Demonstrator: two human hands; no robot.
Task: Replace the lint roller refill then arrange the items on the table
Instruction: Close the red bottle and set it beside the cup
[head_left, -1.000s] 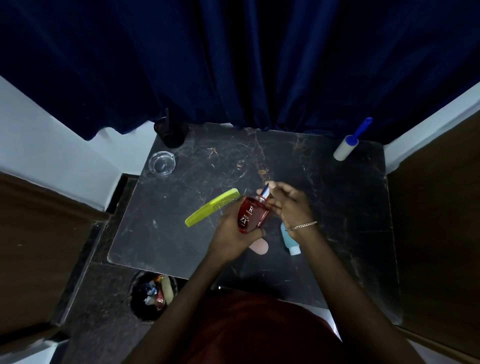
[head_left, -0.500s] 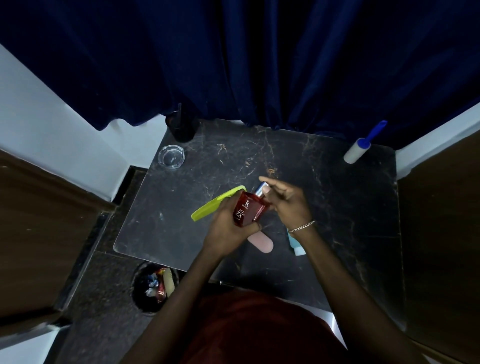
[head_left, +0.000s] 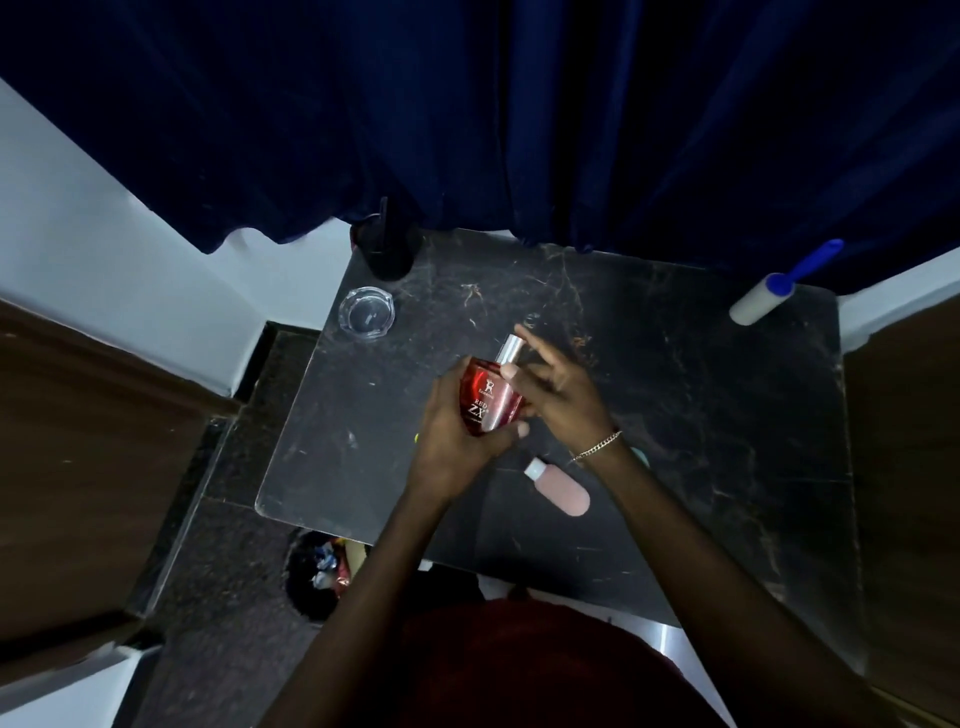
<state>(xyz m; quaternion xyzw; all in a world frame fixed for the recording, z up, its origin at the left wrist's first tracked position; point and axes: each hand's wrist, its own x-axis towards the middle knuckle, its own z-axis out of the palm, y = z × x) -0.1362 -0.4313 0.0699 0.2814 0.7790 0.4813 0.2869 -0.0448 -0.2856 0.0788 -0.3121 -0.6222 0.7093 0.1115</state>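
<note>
Left hand (head_left: 452, 431) grips bottle (head_left: 491, 400) over table (head_left: 675, 415) centre, nozzle toward far edge. Right hand (head_left: 563, 389) loose, fingers straight beside nozzle, thumb touching bottle. Roller (head_left: 763, 299) at far right corner, well apart, nearer right hand, handle outward.

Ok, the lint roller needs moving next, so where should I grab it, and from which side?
Probably the blue handle, not the white roll, likely sticky. The lint roller lies in the table's far right corner, handle angled away toward the curtain. The left hand grips the perfume bottle, so come from above with the right hand, past the roll, closing across the thin shaft.
</note>
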